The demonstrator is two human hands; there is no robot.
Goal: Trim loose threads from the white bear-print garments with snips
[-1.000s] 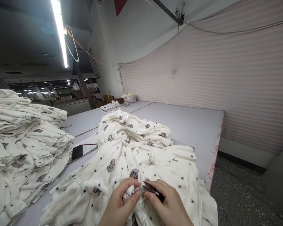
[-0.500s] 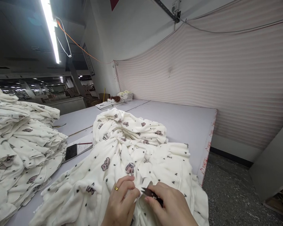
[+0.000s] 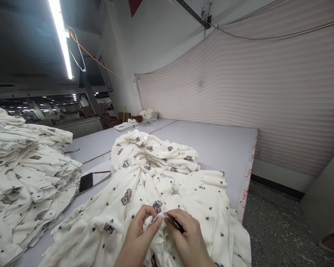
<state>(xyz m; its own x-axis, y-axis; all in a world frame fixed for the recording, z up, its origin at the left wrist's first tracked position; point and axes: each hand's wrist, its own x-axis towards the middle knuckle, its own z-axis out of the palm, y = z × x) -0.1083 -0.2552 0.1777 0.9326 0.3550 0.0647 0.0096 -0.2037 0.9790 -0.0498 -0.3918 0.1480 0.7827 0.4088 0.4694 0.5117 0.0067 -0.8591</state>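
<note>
A white fleecy garment (image 3: 122, 218) with bear prints lies bunched on the table in front of me. My left hand (image 3: 140, 231) pinches a gathered edge of it between thumb and fingers. In my right hand (image 3: 190, 235) are dark thread snips (image 3: 174, 223), closed in around the handle. The tips of the snips meet the pinched fabric, close to my left fingertips. Whether the blades are apart is hidden by fabric and fingers.
A tall heap of similar white printed fabric (image 3: 30, 185) stands at the left. Beside it lie a black phone (image 3: 86, 183), papers and a red pen (image 3: 101, 172). Folded stacks (image 3: 149, 115) sit at the table's far end. The table's right edge (image 3: 249, 174) has printed tape.
My left hand has turned and lifted a pinch of fabric. My right hand has shifted slightly left, bringing the snips up against that pinch. The view has tilted a little.
</note>
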